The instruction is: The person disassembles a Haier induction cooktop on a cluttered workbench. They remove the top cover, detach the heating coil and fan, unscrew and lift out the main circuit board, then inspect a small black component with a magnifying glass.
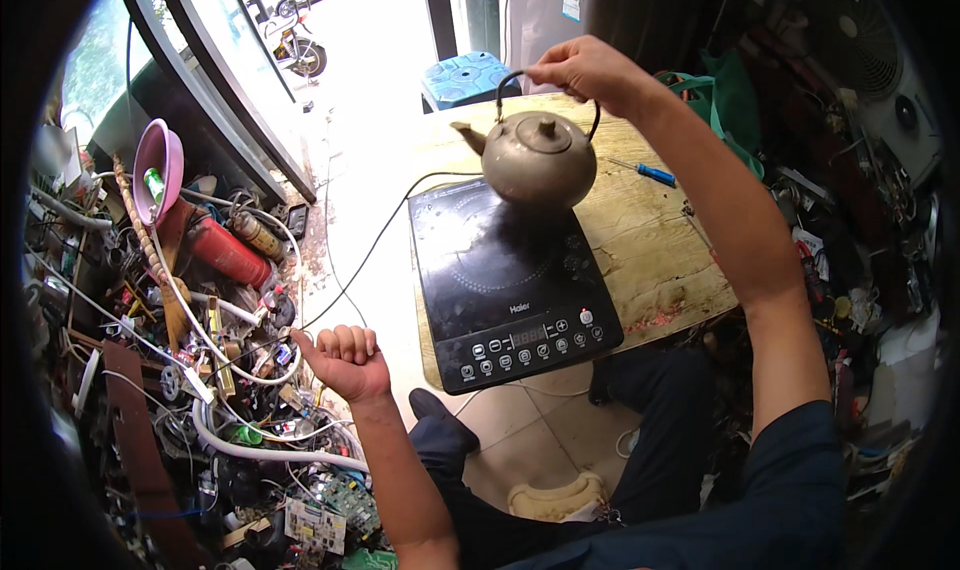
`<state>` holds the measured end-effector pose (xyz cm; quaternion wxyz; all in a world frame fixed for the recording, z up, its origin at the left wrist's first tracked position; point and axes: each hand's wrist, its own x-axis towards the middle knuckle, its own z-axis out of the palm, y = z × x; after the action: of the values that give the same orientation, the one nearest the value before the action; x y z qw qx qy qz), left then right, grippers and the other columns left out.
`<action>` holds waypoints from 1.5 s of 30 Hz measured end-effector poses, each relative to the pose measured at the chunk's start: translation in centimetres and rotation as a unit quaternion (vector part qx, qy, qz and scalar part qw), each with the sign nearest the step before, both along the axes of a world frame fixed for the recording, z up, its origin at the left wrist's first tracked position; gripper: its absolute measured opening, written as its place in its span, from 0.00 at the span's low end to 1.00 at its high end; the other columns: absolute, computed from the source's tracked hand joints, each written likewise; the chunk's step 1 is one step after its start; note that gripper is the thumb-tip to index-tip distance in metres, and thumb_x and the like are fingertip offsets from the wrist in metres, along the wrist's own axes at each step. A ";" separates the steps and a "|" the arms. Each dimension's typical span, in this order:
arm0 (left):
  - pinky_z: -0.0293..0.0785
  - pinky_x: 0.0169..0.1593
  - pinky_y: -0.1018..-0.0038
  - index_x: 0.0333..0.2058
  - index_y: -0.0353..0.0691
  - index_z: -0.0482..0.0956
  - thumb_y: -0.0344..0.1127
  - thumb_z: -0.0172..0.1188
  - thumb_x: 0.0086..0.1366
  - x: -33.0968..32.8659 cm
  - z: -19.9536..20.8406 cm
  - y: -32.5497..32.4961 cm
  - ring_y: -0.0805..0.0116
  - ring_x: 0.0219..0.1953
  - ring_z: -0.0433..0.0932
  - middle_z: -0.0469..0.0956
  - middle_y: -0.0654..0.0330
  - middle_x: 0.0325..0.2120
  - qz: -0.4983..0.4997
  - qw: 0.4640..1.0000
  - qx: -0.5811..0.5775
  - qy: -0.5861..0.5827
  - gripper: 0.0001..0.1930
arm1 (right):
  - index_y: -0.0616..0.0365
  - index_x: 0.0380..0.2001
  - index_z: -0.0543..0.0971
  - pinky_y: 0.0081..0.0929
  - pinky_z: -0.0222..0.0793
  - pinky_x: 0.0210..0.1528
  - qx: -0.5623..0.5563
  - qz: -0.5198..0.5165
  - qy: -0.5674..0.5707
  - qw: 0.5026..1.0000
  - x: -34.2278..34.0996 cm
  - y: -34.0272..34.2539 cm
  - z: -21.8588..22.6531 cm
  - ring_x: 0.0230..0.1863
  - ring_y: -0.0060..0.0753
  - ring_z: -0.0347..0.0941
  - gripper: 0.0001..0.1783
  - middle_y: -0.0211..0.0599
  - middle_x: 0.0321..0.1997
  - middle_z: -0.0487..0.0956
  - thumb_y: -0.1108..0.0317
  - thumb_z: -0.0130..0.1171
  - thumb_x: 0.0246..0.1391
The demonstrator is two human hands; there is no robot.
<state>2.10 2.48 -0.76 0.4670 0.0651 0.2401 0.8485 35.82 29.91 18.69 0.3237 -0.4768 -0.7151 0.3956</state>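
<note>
My right hand [590,70] grips the curved handle of a metal teapot [540,165]. The pot is upright with its lid on and its spout toward the left. It is over the back right part of a black induction cooktop [485,245]; whether its base touches the glass I cannot tell. Left of the cooktop's front edge, my left hand [345,362] is closed, fingers curled and thumb pointing left. A thin black cord [385,232] runs from behind the cooktop down to that thumb. What the curled fingers hold, if anything, is hidden.
The cooktop lies on a worn wooden table [660,280]. A blue screwdriver [655,174] lies near the right edge. Behind stands a blue stool [470,78]. Cables, circuit boards [315,527], a red cylinder [228,250] and a pink basin [160,160] crowd the left side. A green bag [730,110] hangs at right.
</note>
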 end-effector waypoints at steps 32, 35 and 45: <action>0.49 0.21 0.74 0.15 0.52 0.54 0.64 0.44 0.80 3.5 -2.0 3.7 0.75 0.13 0.48 0.52 0.70 0.11 -0.013 0.992 -0.023 0.120 0.35 | 0.53 0.44 0.90 0.36 0.79 0.48 0.179 -0.226 -0.122 0.950 19.4 24.1 -14.0 0.40 0.38 0.86 0.16 0.38 0.39 0.89 0.58 0.71 0.56; 0.49 0.21 0.73 0.15 0.52 0.53 0.65 0.42 0.80 4.2 -1.5 4.2 0.75 0.12 0.47 0.51 0.70 0.10 -0.007 0.995 -0.040 0.097 0.35 | 0.54 0.52 0.85 0.38 0.77 0.52 0.434 -0.300 -0.249 0.812 20.3 21.5 -14.9 0.48 0.44 0.82 0.18 0.39 0.48 0.86 0.68 0.66 0.58; 0.49 0.24 0.72 0.15 0.51 0.56 0.63 0.45 0.80 3.5 -1.7 3.5 0.75 0.14 0.48 0.52 0.70 0.11 -0.056 0.990 0.007 0.126 0.34 | 0.56 0.40 0.85 0.43 0.75 0.48 0.313 -0.158 -0.299 0.887 14.9 5.0 -27.7 0.47 0.47 0.78 0.08 0.40 0.41 0.80 0.65 0.65 0.60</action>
<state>5.59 5.96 -2.47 0.4790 0.1878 0.2874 0.8079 50.69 34.88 -9.00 0.2852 -0.5526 -0.7803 -0.0667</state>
